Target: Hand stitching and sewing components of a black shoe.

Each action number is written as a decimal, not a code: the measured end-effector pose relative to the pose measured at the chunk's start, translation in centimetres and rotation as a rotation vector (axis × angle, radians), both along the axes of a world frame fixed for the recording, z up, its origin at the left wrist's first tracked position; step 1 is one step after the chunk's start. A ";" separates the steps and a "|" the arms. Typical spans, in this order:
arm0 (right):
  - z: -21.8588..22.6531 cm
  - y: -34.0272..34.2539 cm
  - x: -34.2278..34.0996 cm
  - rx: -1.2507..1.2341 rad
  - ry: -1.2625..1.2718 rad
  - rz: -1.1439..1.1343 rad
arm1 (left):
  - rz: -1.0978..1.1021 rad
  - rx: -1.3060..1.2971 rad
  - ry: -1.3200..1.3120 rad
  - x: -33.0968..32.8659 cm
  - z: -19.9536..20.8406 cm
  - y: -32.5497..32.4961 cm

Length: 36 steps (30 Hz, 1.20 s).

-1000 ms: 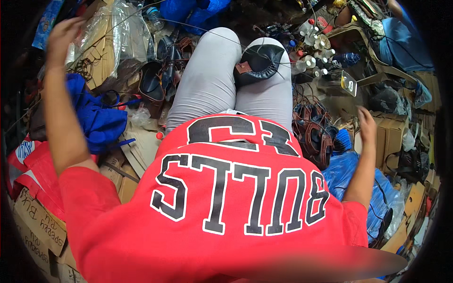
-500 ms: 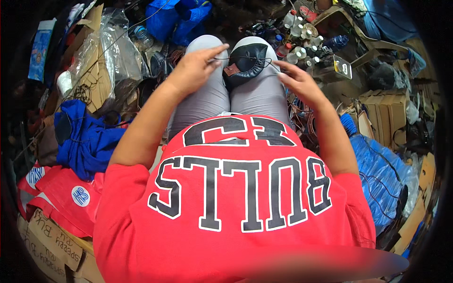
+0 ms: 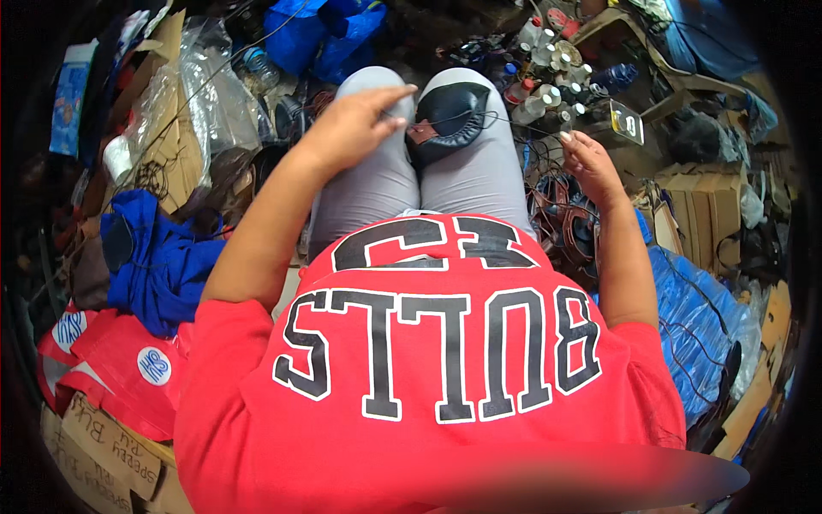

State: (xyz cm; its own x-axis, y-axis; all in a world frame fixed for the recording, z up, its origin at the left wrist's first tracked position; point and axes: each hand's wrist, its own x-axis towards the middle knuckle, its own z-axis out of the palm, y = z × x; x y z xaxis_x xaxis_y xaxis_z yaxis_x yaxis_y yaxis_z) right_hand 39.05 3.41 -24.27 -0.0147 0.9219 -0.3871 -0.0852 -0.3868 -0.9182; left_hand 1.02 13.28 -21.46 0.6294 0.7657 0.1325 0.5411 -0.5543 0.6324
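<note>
A black leather shoe piece with a gathered edge [image 3: 458,128] and a small brown patch rests on my grey-clad right knee. Dark thread [image 3: 490,115] crosses it and loops out to both sides. Over my left knee is my left hand [image 3: 364,124], its index finger reaching toward the leather; the thread runs up to its curled fingers, where the grip is partly hidden. My right hand [image 3: 591,163] is off to the right of the knee, thumb and fingertips pinched on the thread, which stretches back to the leather.
Several bottles [image 3: 548,73] stand beyond my right knee. Dark straps and cords [image 3: 569,223] lie beneath my right hand. Blue plastic wrap [image 3: 693,325] and cardboard [image 3: 702,210] are at right; blue cloth [image 3: 163,257], a red bag [image 3: 116,360] and clear plastic [image 3: 218,103] at left.
My right hand has moved away to the right, drawing the thread out from the leather. My left hand and the shoe piece have stayed nearly in place.
</note>
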 end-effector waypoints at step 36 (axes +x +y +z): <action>2.1 6.1 -7.9 0.440 -0.482 0.357 | -0.347 -0.690 -0.065 9.2 -1.1 5.8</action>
State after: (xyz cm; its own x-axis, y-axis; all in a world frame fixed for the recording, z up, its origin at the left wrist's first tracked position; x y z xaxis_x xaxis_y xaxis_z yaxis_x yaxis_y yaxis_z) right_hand 31.15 9.49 -22.17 -0.2646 0.9641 -0.0227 0.4284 0.0964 -0.8984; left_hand 10.22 19.12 -22.53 0.8558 0.4486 -0.2578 0.3584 -0.1545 0.9207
